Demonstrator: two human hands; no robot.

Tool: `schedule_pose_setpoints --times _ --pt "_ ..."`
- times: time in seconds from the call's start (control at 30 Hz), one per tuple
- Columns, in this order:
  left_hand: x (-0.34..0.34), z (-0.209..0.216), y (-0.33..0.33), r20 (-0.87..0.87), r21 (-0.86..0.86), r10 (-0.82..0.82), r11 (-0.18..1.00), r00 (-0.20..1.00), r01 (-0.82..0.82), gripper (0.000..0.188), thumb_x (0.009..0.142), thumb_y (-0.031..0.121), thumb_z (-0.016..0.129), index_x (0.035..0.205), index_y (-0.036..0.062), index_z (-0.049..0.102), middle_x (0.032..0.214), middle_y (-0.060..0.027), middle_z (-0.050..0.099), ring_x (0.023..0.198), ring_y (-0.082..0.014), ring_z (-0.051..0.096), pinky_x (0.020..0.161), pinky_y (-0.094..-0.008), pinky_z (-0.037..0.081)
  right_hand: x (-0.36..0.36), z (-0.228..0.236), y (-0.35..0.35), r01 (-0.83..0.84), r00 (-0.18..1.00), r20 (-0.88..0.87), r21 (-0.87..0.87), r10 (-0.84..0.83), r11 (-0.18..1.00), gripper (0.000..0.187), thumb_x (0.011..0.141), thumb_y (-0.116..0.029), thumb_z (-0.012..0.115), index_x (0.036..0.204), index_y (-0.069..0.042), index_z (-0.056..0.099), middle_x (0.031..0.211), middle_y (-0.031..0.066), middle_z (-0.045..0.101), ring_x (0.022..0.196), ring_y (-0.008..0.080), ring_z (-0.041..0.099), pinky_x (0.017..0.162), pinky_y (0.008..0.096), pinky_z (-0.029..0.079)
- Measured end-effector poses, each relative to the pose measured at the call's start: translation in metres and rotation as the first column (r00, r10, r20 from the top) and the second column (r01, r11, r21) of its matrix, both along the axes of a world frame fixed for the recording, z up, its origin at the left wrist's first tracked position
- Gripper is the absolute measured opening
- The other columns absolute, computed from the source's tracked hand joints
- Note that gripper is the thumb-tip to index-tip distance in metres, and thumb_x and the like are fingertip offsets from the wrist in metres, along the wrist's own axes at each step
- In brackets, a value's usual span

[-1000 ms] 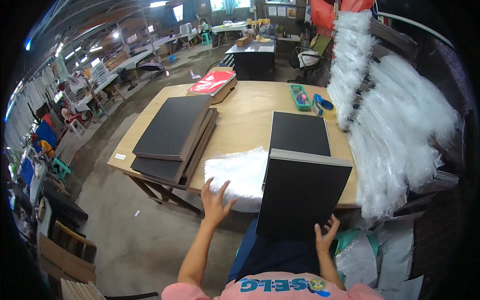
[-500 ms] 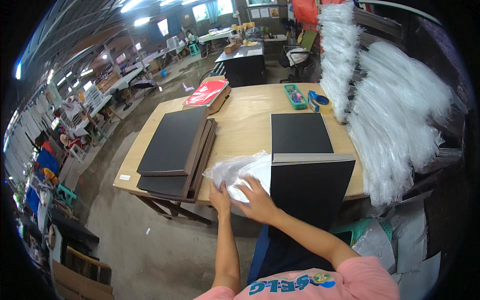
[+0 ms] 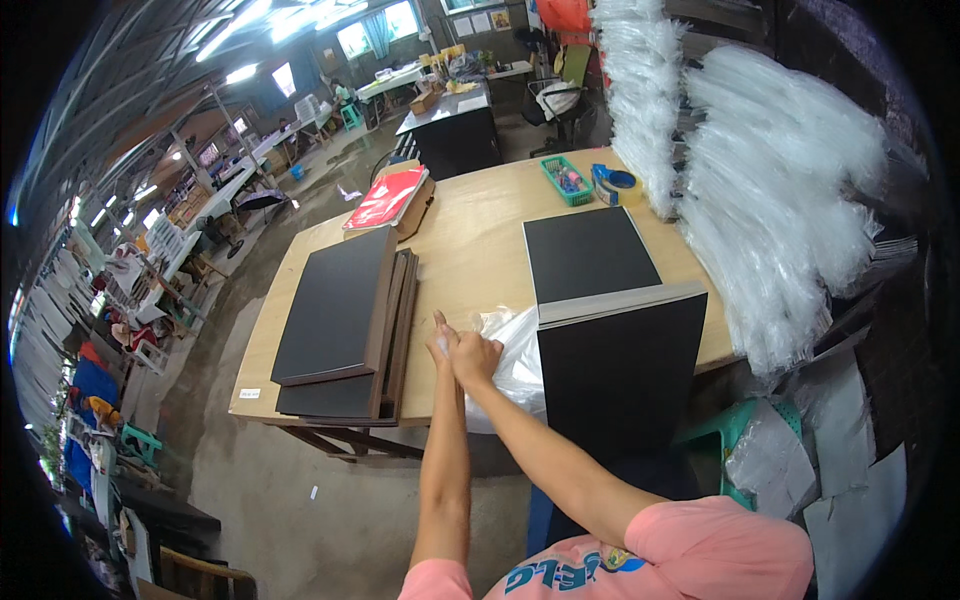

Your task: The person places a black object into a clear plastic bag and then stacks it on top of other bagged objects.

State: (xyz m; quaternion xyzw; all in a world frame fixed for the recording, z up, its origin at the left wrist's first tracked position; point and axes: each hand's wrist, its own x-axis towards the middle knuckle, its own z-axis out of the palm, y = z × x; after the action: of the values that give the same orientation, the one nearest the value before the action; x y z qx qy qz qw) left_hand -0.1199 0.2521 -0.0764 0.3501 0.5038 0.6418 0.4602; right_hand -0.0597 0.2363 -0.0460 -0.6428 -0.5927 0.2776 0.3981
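Note:
My hands are together over the near edge of the table (image 3: 465,240). My left hand (image 3: 438,345) points away from me with its visible fingertips stretched out; the rest is partly covered by my right hand. My right hand (image 3: 475,356) is closed against it, and whatever its fingers hold is hidden. Beside and behind the right hand lies a crumpled clear plastic bag (image 3: 517,365), partly under my right forearm. A thick black-covered book (image 3: 620,370) leans upright at the table's front edge. Behind it, another black cover (image 3: 590,252) lies flat.
Left of my hands stands a stack of black albums (image 3: 335,310). Behind it are a red-topped pile (image 3: 388,197), a green basket (image 3: 567,182) and a tape dispenser (image 3: 615,185). Plastic sleeves (image 3: 775,200) heap up at right, above a green stool (image 3: 720,440).
My hands have left the plastic bag's edge and come together, the right one closing against the left. The view has shifted slightly, and the black book tilts a little differently.

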Motion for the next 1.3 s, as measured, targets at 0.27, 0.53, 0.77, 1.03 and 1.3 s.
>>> schedule_pose_setpoints --times 0.27,0.53,0.77,1.03,1.3 --pt "-0.071 -0.049 0.005 -0.296 -0.049 0.261 0.956 0.919 -0.288 0.043 0.093 0.038 0.052 0.071 0.0027 0.062 0.056 -0.0019 0.052 0.055 -0.0153 0.048 0.053 -0.0346 0.040 -0.031 0.020 -0.029 -0.119 0.991 0.054 -0.011 0.120 0.993 0.048 0.086 -0.049 0.051 0.077 -0.006 0.071 0.077 0.0190 0.067 0.079 0.0337 0.064 0.081 0.0436 0.034" --pt "-0.041 0.018 -0.063 -0.509 0.479 0.628 0.775 0.588 -0.413 0.030 0.090 0.010 0.045 0.118 -0.0005 0.048 0.114 -0.0187 0.052 0.105 -0.0331 0.052 0.090 -0.0407 0.041 0.121 0.181 -0.057 -0.473 0.635 -0.331 0.547 0.698 0.691 0.026 0.088 -0.025 0.062 0.096 -0.001 0.068 0.102 0.0148 0.062 0.092 0.0211 0.061 0.075 0.0323 0.051" --pt "0.023 0.069 -0.141 -0.762 0.632 0.558 0.751 0.328 0.190 0.031 0.080 0.010 0.063 0.110 0.0044 0.055 0.110 -0.0149 0.054 0.106 -0.0309 0.052 0.093 -0.0405 0.039 0.266 0.215 -0.064 -0.485 0.678 -0.208 0.595 0.705 0.641 0.006 0.084 -0.005 0.062 0.082 0.000 0.065 0.088 0.0062 0.062 0.081 0.0115 0.059 0.073 0.0237 0.047" --pt "-0.058 0.031 -0.002 -0.727 -0.392 -0.379 0.914 0.572 0.108 0.023 0.071 0.017 0.075 0.090 0.0060 0.068 0.084 -0.0120 0.069 0.079 -0.0202 0.064 0.071 -0.0318 0.049 0.245 0.182 -0.032 -0.684 0.684 -0.073 0.281 0.726 0.673 0.014 0.080 -0.012 0.068 0.084 0.002 0.067 0.076 0.0059 0.063 0.069 0.0122 0.060 0.066 0.0266 0.050" --pt "-0.030 0.057 0.002 -0.992 -0.127 -0.127 0.992 -0.016 -0.003 0.015 0.070 0.009 0.071 0.084 0.0061 0.066 0.084 -0.0142 0.066 0.084 -0.0314 0.062 0.075 -0.0386 0.049 0.208 0.175 0.015 -0.769 0.639 0.238 0.174 0.731 0.615 0.022 0.076 -0.022 0.069 0.083 0.000 0.069 0.074 0.0119 0.066 0.068 0.0193 0.062 0.065 0.0304 0.049"
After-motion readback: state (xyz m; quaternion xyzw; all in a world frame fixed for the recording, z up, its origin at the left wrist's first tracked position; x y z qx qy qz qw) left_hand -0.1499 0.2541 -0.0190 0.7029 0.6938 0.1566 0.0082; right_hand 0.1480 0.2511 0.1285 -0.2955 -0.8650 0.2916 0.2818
